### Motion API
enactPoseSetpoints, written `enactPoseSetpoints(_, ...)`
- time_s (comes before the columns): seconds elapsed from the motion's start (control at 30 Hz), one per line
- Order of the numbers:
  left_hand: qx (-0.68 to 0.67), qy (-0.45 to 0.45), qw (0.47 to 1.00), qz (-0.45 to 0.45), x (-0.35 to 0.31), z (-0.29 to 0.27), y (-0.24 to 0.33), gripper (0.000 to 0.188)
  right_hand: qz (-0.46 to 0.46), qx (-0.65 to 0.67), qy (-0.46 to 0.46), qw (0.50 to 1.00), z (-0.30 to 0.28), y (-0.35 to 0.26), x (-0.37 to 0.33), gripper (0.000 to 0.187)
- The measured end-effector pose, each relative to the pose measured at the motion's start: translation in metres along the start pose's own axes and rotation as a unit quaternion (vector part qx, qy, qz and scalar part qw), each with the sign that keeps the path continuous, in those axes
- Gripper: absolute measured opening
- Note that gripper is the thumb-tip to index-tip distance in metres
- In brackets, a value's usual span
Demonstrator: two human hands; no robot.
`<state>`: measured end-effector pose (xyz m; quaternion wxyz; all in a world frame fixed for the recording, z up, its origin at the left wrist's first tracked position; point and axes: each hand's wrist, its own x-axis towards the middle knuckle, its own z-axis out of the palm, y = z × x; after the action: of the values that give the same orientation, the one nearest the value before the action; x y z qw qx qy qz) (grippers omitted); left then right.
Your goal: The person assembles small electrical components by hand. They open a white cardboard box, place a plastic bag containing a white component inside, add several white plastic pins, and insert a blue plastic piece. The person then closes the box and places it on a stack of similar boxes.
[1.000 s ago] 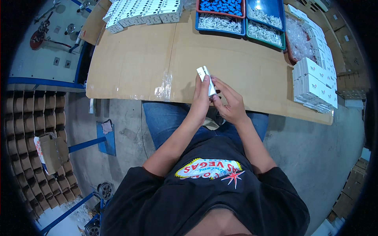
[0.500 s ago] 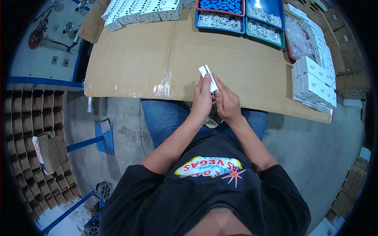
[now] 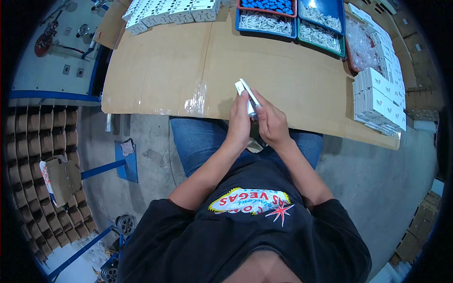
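Note:
Close to the table's near edge, both of my hands hold a small white box (image 3: 239,87) upright between them. My left hand (image 3: 239,121) is closed around its left side, the thumb lying along it. On the other side my right hand (image 3: 272,121) closes its fingers on a thin white panel (image 3: 250,92), which stands at an angle to the rest of the box with a dark gap between. Whether this panel is a flap or a separate piece I cannot tell. My fingers hide the box's lower end.
Brown cardboard (image 3: 155,75) covers the table. White boxes stand in rows at the far left (image 3: 177,12) and in stacks at the right (image 3: 380,99). Far trays hold small blue pieces (image 3: 269,6) and thin white pieces (image 3: 266,23). Beside them lie clear plastic bags (image 3: 362,47).
The thin panel and the rest of the white box have spread wider apart at the lower part, with slight finger movement. Both hands stay in nearly the same place.

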<state>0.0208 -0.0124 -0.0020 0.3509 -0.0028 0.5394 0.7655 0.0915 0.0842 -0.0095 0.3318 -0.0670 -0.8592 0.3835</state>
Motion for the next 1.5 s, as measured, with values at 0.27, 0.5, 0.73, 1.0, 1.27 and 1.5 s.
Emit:
enactPoseSetpoints(0.27,-0.060,-0.040,0.996,-0.056,0.005,0.007,0.010,0.048,0.051,0.086,0.002,0.995,-0.008,-0.004,0.005,0.035)
enactPoseSetpoints(0.5,-0.039,-0.057,0.995,-0.076,0.007,-0.005,0.016,0.050,0.056,0.129,-0.022,0.990,-0.013,-0.005,0.009,0.038)
enactPoseSetpoints(0.73,-0.014,-0.055,0.998,0.023,0.008,-0.002,0.018,0.044,0.103,0.182,-0.034,0.977,-0.006,0.007,0.000,0.043)
enactPoseSetpoints(1.0,-0.006,-0.054,0.998,0.033,0.011,-0.004,0.014,0.045,0.169,0.195,0.005,0.966,-0.009,-0.004,0.001,0.037)
enactPoseSetpoints(1.27,0.036,-0.046,0.993,0.101,0.010,-0.003,0.007,0.046,0.133,0.182,-0.015,0.974,-0.008,-0.013,0.002,0.038)
enactPoseSetpoints(1.5,0.087,-0.058,0.982,0.154,0.011,-0.002,0.010,0.049,0.127,0.286,-0.015,0.950,0.000,-0.003,-0.003,0.040)
